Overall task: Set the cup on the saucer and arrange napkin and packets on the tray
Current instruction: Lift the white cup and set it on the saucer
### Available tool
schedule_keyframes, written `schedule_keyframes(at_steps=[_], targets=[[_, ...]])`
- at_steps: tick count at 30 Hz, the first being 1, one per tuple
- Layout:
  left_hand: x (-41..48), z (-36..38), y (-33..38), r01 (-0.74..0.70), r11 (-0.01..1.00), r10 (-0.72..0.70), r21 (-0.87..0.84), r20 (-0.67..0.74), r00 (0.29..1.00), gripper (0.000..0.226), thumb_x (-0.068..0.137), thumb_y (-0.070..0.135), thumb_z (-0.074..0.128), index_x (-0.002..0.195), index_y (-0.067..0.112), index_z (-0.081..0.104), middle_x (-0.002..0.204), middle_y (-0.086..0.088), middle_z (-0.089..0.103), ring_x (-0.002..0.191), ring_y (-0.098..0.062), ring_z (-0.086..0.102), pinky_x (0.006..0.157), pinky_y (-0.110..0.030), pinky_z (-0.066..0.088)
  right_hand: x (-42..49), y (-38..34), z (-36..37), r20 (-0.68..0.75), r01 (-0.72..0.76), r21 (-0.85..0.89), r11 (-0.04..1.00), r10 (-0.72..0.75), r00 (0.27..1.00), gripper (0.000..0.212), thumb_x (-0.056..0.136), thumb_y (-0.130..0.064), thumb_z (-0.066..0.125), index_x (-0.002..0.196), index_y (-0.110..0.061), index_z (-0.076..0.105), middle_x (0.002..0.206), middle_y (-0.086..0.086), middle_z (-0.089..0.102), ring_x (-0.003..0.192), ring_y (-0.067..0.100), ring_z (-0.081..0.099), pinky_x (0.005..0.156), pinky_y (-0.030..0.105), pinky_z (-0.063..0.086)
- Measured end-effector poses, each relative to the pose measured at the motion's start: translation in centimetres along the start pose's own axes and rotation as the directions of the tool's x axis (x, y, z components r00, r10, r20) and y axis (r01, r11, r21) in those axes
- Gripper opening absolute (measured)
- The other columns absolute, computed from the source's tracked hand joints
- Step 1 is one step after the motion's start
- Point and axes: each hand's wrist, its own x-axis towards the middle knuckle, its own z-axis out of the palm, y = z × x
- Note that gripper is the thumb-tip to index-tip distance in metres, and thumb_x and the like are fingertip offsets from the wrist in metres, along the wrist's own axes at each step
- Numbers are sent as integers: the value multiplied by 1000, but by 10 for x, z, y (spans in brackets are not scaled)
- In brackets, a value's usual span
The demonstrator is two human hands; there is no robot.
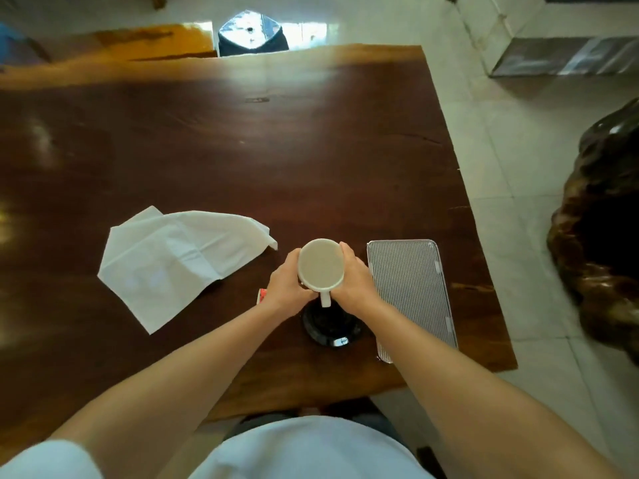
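A white cup (321, 265) with its handle turned toward me is held above the table between both hands. My left hand (287, 285) grips its left side and my right hand (356, 281) its right side. Just below the cup, nearer to me, lies a dark glossy saucer (332, 326), partly hidden by the cup and my wrists. A ribbed silver tray (411, 295) lies right of the saucer. A crumpled white napkin (173, 261) is spread on the table to the left. The red-and-white edge of a packet (261, 295) shows behind my left hand.
The dark wooden table (242, 150) ends just right of the tray and close to my body. A dark carved wooden block (601, 236) stands on the tiled floor at the right. A stool (252, 34) stands beyond the far edge.
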Motion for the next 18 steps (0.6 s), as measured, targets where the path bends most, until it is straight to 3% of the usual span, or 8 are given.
schedule_keyframes(at_steps=[4, 10, 15, 18], targets=[[-16, 30, 5, 43, 999, -44, -15, -31, 999, 79, 72, 13, 87, 137, 26, 44, 117, 12, 56, 112, -8, 55, 91, -27, 47, -12, 27, -10, 36, 42, -13, 999, -42, 998, 61, 75, -35, 83, 122, -33, 45, 112, -3, 57, 99, 11, 60, 76, 29, 53], [-44, 66, -1, 83, 995, -87, -47, -90, 992, 80, 73, 7, 83, 141, 23, 43, 122, 6, 60, 114, -11, 56, 95, -28, 47, -35, 58, -9, 72, 45, 14, 999, -46, 996, 69, 70, -33, 86, 125, -30, 44, 116, -1, 55, 103, 14, 57, 77, 26, 47], [-52, 75, -13, 132, 989, -137, -64, -86, 987, 79, 74, 6, 83, 140, 24, 45, 121, 8, 60, 112, -9, 56, 83, -13, 42, -46, 70, 0, 124, -2, 20, 1000, -1, 992, 78, 70, -36, 87, 132, -32, 39, 119, -1, 54, 103, 12, 57, 84, 32, 53], [-50, 79, -22, 166, 983, -171, -74, -72, 983, 80, 74, 5, 83, 141, 25, 43, 125, 4, 61, 114, -11, 56, 89, -22, 44, -46, 73, 1, 154, -5, 38, 999, -1, 988, 79, 70, -35, 87, 132, -30, 39, 120, -1, 54, 106, 12, 54, 80, 23, 46]])
